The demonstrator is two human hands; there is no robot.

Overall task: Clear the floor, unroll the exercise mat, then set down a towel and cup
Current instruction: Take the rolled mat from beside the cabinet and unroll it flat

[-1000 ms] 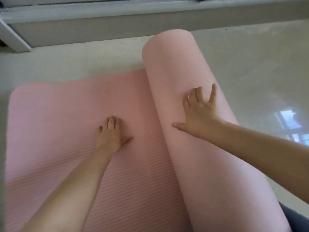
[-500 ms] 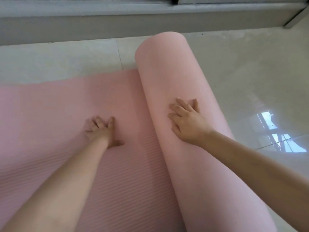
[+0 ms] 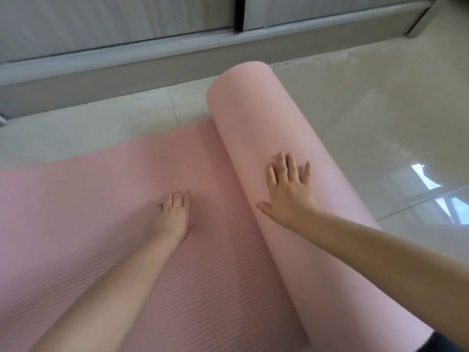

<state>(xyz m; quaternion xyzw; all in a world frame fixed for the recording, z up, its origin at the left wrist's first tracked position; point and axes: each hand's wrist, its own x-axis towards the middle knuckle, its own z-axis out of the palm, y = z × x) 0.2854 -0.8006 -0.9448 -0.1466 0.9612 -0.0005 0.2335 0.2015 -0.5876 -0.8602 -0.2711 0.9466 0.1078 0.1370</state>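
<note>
A pink exercise mat lies partly unrolled on the floor. Its flat ribbed part [image 3: 88, 212] spreads to the left. The rolled part [image 3: 248, 118] runs from the far middle toward the near right. My right hand [image 3: 289, 191] lies flat on top of the roll with fingers spread. My left hand [image 3: 173, 215] presses on the flat ribbed surface just left of the roll, fingers slightly curled. Neither hand holds anything. No towel or cup is in view.
Glossy pale floor tiles [image 3: 380, 123] stretch to the right of the roll, with a window reflection. A grey sliding door track and frame [image 3: 127, 64] runs along the far side. A dark bit of clothing [image 3: 441, 341] shows at the bottom right.
The view has shifted to the right, so the mat's left end is out of frame. My right hand went from curled to flat and spread on the roll. My left hand stays on the flat part.
</note>
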